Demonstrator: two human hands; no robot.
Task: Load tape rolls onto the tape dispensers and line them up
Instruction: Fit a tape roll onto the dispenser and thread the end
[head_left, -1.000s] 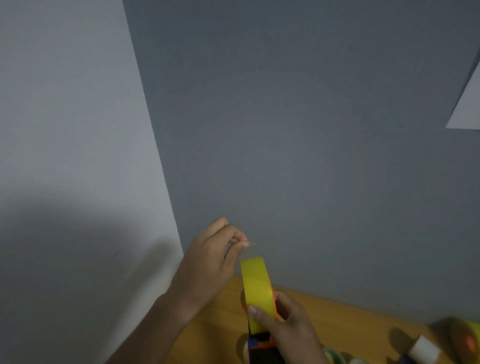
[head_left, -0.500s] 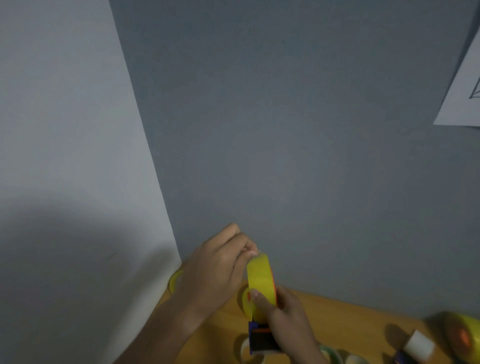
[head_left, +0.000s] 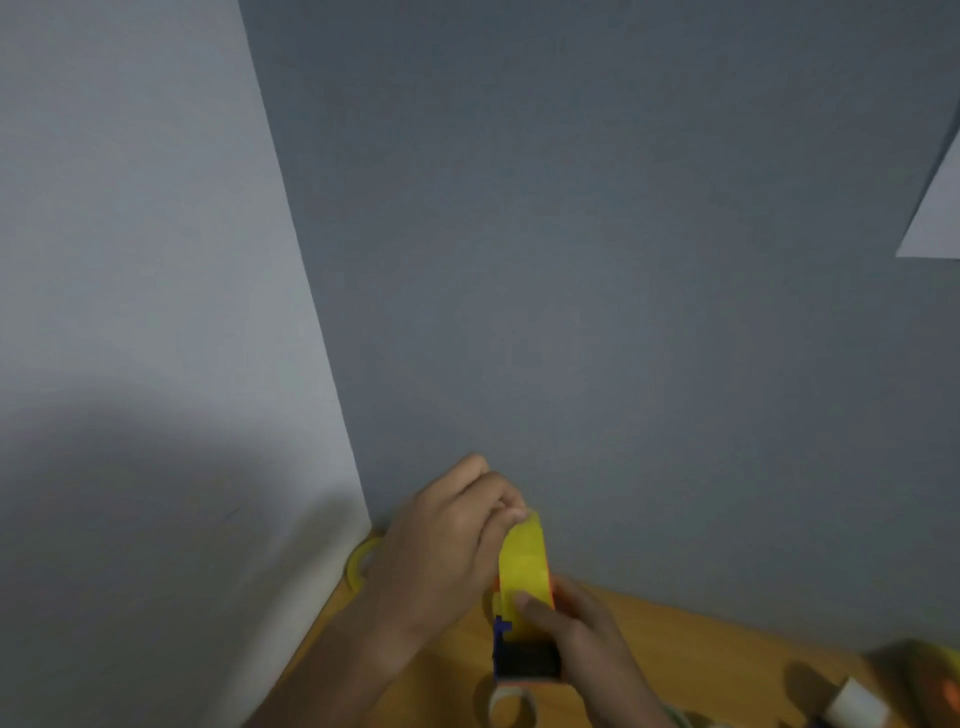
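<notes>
Yellow tape roll (head_left: 523, 564) in both hands, no legible writing.

Left hand (head_left: 447, 551) hides most of a yellow roll (head_left: 359, 562) by the wall. Bottom edge cuts a clear roll (head_left: 511, 707); blurred dispenser (head_left: 930, 680) cut off at right.

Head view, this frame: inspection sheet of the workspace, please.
Surface: wooden table, only its far strip in view.
Job's things: yellow tape roll on a dispenser, held above the table.
Clutter: second yellow roll by the corner; small pale roll; white cylinder.
Grippers: left hand pinches the roll's top; right hand grips roll and dispenser.
Cables: nothing seen.
Surroundings: grey wall, white paper.
</notes>
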